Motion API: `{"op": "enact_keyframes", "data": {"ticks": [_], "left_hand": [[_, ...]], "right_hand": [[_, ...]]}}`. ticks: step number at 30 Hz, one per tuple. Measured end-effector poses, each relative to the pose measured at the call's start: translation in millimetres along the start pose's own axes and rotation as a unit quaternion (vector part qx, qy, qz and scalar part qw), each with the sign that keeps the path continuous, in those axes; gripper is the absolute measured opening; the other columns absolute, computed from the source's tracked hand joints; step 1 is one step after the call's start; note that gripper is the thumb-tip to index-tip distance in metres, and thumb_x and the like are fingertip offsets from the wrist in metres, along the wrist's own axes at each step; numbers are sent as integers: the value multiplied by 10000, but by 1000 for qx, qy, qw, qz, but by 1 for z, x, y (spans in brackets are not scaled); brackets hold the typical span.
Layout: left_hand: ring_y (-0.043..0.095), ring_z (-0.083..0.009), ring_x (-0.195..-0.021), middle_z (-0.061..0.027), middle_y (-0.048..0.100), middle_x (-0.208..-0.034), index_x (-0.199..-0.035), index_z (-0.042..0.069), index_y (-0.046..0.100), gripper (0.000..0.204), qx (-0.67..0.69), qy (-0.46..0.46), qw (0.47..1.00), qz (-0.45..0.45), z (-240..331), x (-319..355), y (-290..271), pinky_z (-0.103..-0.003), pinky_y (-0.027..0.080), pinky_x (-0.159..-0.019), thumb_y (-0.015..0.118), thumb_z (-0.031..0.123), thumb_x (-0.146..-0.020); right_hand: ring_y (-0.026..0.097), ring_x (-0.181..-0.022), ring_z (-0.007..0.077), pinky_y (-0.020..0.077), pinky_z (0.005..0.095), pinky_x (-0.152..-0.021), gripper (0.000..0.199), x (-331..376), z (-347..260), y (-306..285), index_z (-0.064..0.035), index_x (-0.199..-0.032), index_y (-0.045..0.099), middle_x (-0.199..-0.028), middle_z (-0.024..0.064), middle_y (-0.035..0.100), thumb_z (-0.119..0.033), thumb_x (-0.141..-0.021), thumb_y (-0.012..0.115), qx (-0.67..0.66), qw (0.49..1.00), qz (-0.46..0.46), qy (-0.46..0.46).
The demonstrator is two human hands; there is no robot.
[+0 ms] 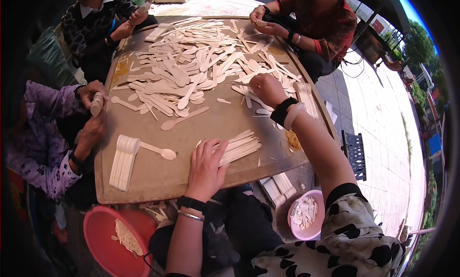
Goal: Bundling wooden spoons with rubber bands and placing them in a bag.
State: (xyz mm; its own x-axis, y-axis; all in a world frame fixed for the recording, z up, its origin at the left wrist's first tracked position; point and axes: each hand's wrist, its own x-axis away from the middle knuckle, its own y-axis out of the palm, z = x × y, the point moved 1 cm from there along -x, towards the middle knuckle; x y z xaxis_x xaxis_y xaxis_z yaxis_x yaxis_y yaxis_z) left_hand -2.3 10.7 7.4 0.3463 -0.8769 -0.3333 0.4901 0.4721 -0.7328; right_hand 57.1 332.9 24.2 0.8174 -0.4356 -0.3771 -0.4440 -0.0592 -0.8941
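On the brown table, my left hand (207, 163) is closed over one end of a loose bundle of wooden spoons (242, 146). Their slim handles fan out to the right, and the ends under my palm are hidden. Stretched toward the right side of the big spoon pile (191, 70), my right hand (268, 89) has its fingers pinched together. A thin wooden spoon seems to stick out of them to the left; the fingertips partly hide it. Left of my left hand lie a neat stack of spoons (123, 164) and a single spoon (160, 151).
Yellow rubber bands (292, 140) lie near the table's right edge, below another spoon stack (306, 98). Three people sit around the table, handling wooden pieces. Beneath the near edge are a red basin (93, 234), a pink basin (292, 222) and a box of spoons (278, 188).
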Motion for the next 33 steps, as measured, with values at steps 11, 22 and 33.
{"op": "enact_keyframes", "data": {"ticks": [11,22,33], "left_hand": [[518,-304,-1162,-82,588,-1229,-1303,100,602,616,7,-4,1000,-10,-10,-4,-4,-414,395,-997,772,86,-712],[471,-296,-1229,-81,552,-1273,-1346,121,582,603,-18,0,999,-28,-7,-2,1,-440,355,-1051,755,134,-769],[484,-303,-1201,-70,579,-1259,-1369,116,573,614,3,4,1000,-16,0,-4,-1,-427,369,-1044,744,131,-780]], "right_hand": [[628,-780,108,496,250,-737,196,228,-36,-199,35,-1007,702,-820,43,687,-122,-891,676,-360,823,-233,373],[643,-729,141,510,279,-677,150,203,-27,-167,27,-970,715,-859,92,685,-98,-897,676,-161,956,-117,218],[688,-864,348,548,435,-772,222,2,-11,2,-59,-899,736,-904,167,710,-227,-753,723,103,967,-190,134]]}}
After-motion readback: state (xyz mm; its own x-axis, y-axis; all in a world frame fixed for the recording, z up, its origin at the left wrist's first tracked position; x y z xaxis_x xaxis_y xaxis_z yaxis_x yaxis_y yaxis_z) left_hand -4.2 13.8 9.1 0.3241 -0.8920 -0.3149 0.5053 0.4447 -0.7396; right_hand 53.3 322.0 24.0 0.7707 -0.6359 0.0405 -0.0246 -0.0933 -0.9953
